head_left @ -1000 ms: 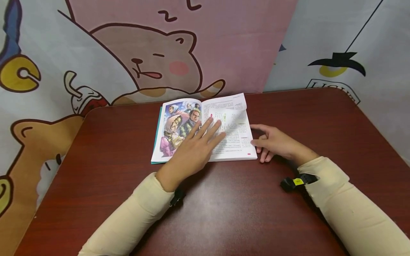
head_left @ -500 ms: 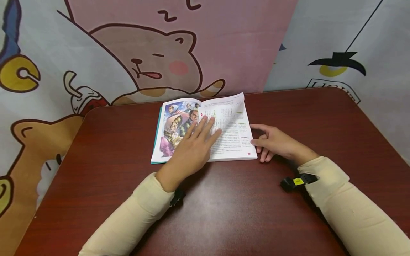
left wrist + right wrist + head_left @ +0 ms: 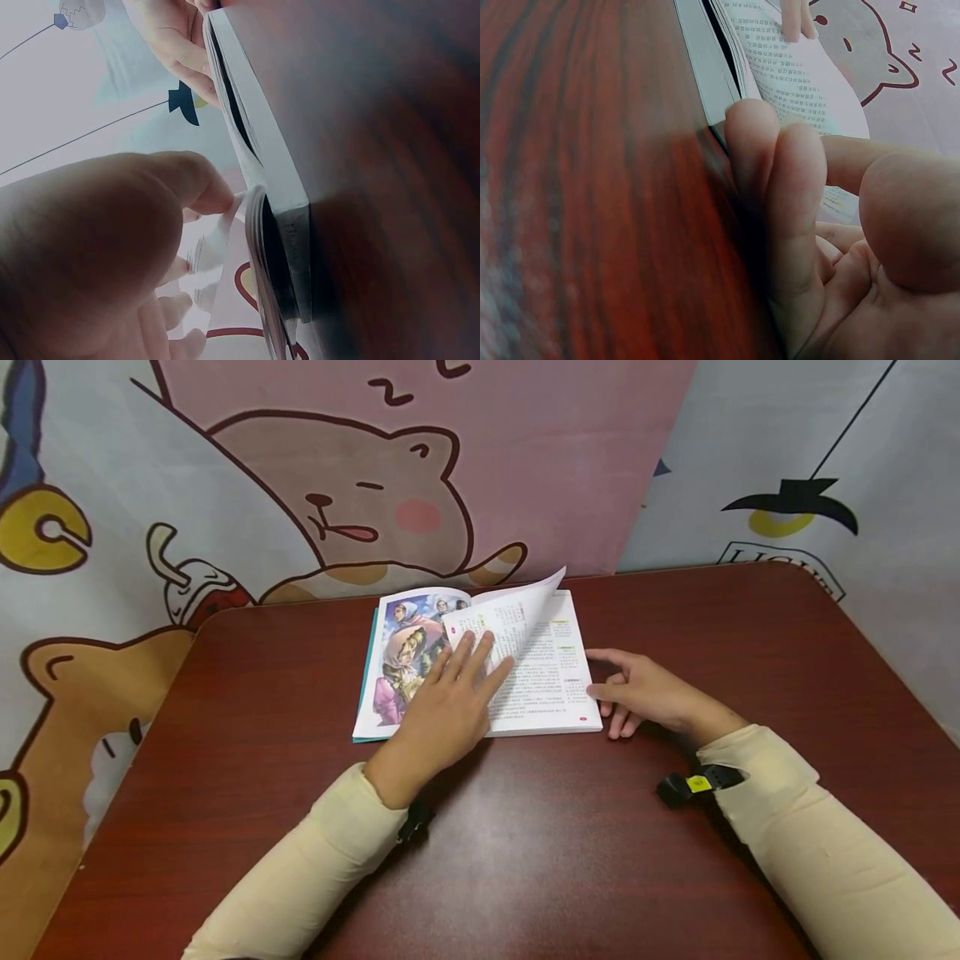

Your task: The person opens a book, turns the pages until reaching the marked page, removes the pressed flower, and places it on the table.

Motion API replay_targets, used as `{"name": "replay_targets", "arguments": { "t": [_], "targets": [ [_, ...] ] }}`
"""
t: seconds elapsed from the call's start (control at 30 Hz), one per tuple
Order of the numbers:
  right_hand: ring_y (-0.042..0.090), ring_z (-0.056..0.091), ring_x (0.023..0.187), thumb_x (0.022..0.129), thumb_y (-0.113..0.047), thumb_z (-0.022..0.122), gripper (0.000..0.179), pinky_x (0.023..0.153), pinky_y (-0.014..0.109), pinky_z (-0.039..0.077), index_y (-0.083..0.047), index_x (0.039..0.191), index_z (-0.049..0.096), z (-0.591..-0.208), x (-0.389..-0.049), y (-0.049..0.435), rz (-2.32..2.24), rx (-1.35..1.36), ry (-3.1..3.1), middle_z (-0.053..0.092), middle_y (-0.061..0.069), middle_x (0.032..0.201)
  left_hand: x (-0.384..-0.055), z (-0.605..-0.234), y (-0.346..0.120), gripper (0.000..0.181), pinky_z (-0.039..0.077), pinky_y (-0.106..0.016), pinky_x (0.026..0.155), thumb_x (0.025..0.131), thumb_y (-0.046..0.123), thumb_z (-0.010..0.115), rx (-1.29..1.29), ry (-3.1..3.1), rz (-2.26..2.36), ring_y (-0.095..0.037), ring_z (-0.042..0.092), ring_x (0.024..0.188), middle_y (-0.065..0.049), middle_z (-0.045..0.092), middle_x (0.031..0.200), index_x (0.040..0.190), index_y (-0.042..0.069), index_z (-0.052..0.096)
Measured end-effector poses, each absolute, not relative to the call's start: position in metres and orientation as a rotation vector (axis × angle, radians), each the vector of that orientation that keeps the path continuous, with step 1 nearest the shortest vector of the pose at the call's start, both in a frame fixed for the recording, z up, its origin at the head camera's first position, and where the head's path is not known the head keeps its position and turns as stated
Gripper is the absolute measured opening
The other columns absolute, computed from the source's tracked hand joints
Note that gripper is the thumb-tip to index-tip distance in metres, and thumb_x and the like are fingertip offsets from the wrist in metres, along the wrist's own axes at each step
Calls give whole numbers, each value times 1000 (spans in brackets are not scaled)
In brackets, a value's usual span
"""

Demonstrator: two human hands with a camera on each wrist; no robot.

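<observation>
An open book point(image 3: 577, 693) lies on the table, a colour illustration on its left page and printed text on its right. My left hand point(image 3: 446, 706) spreads its fingers over a partly turned leaf point(image 3: 506, 614), which bends up from the spine with its far corner raised. In the left wrist view, that hand's thumb point(image 3: 199, 180) meets the curved paper. My right hand point(image 3: 637, 693) rests at the book's right edge, its thumb and index finger touching the edge. Two of its fingers point(image 3: 795, 172) bend near the book's corner in the right wrist view.
The dark red-brown table point(image 3: 555, 843) reaches back to a printed cloth point(image 3: 570, 468) with cartoon animals. A teal cover edge point(image 3: 363, 693) shows along the book's left side. Each wrist wears a black strap, the right one carrying a camera point(image 3: 675, 791).
The leaf under my left hand has slid leftward and lifted at its far corner, covering more of the illustration. My left fingers have shifted slightly left. The right hand stays in place.
</observation>
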State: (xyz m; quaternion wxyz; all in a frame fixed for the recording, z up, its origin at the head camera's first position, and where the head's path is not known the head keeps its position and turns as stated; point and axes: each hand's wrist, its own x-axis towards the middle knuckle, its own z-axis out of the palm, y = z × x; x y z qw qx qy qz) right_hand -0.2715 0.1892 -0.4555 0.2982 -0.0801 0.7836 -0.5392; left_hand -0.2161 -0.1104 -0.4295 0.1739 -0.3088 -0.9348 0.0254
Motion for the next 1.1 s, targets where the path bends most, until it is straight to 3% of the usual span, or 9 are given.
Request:
{"name": "replay_targets", "arguments": {
  "t": [0.33, 0.67, 1.1],
  "targets": [
    [24, 69, 54, 100, -17, 60, 72, 49, 37, 57, -16, 159, 20, -453, -271, 189, -1425, -209, 2087, 56, 11, 74, -216, -429, -111, 57, 31, -51, 119, 88, 17, 68, -978, -2670, 69, -34, 31, 150, -16, 34, 161, 144, 15, 55],
    [23, 68, 53, 100, -17, 60, 72, 49, 37, 57, -16, 160, 20, -452, -270, 188, -1429, -203, 2084, 57, 11, 73, -216, -429, -110, 52, 32, -50, 119, 94, 23, 64, -921, -2695, 91, -33, 32, 150, -20, 34, 160, 143, 9, 55],
    [24, 68, 53, 100, -17, 61, 73, 48, 37, 57, -18, 160, 20, -455, -272, 189, -1438, -198, 2074, 57, 10, 73, -216, -430, -112, 48, 37, -53, 114, 91, 22, 66, -872, -2679, 118, -35, 36, 148, -19, 39, 158, 137, 8, 60]
  ]
}}
